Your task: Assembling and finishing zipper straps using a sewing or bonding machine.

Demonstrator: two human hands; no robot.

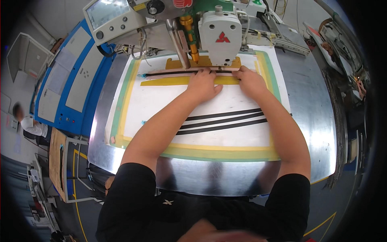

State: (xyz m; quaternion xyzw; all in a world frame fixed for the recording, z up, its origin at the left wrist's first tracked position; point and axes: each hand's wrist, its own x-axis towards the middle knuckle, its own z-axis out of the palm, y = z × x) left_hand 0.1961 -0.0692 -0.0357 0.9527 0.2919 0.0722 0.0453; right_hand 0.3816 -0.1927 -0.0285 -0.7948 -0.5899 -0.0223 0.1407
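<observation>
Both hands lie flat, palms down, on a thin black strip point(177, 74) that runs left to right across the far part of a white rectangular template board with yellow and green taped borders point(161, 109). The left hand point(202, 84) presses the strip near its middle with fingers extended and close together. The right hand point(250, 80) presses the strip's right end, fingers likewise extended; neither hand grips anything. The strip sits in a pale pinkish slot just behind a long yellow tape band point(165, 81) and directly below the white sewing-machine head point(219, 36). A brass-coloured cylinder point(189, 34) hangs to the left of that head.

Three further black strips point(225, 121) lie side by side nearer the person, between the forearms, untouched. The board rests on a polished metal tabletop point(310, 105). A grey control panel with a screen point(111, 18) stands at the far left. A blue cabinet point(64, 80) adjoins the tabletop's left edge.
</observation>
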